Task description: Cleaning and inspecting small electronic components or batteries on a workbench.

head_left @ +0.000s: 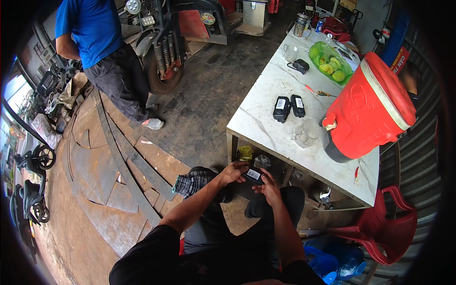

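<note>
Above my lap, at the table's near left corner, a small black block-shaped pack with a white label is held between both hands. My left hand grips its left end, fingers closed at its edge. On the other end, my right hand has thumb and fingers round the pack. A grey knitted work glove lies on my left thigh. Two similar wrapped black packs, a wider one and a narrower one, rest side by side on the white marbled table.
A large red drinks cooler, glass mug, orange-handled screwdriver and green fruit basket stand or lie on the table. A red plastic chair is at right. Metal strips cover the left floor; a person in blue stands beyond.
</note>
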The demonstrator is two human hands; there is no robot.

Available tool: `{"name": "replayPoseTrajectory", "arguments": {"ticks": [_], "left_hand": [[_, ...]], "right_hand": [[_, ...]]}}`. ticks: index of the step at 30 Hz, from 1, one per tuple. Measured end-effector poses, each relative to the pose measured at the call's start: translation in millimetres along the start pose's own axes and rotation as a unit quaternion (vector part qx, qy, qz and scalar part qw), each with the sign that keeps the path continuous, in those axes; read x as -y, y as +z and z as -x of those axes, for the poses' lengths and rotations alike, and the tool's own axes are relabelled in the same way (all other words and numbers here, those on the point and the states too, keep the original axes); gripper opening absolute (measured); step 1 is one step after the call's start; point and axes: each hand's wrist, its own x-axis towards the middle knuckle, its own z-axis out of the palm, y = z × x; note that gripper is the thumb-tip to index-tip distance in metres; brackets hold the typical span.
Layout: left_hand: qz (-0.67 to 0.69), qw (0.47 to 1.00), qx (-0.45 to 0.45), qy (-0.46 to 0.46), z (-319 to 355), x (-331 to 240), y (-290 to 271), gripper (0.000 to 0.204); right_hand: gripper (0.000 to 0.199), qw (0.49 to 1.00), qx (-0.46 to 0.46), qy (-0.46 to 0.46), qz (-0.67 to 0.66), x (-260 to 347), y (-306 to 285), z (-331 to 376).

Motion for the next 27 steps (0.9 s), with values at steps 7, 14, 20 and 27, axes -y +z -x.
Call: {"name": "replayPoseTrajectory", "arguments": {"ticks": [7, 14, 20, 27], "left_hand": [[0.043, 0.999, 0.016, 0.021, 2, -2, -3, 0.049], [0.065, 0.998, 0.001, 0.020, 3, -7, -3, 0.051], [0.066, 0.997, 0.024, 0.035, 2, -3, -3, 0.053], [0.103, 0.991, 0.064, 0.053, 1, 3, -7, 0.056]], "right_hand": [[0.048, 0.997, 0.052, -0.016, -0.052, 4, -3, 1], [0.056, 0.989, 0.091, -0.025, -0.111, 8, 1, 5], [0.056, 0.993, 0.074, -0.029, -0.088, 3, -2, 3], [0.053, 0.999, 0.027, -0.016, -0.040, 0, 0, 1]]}}
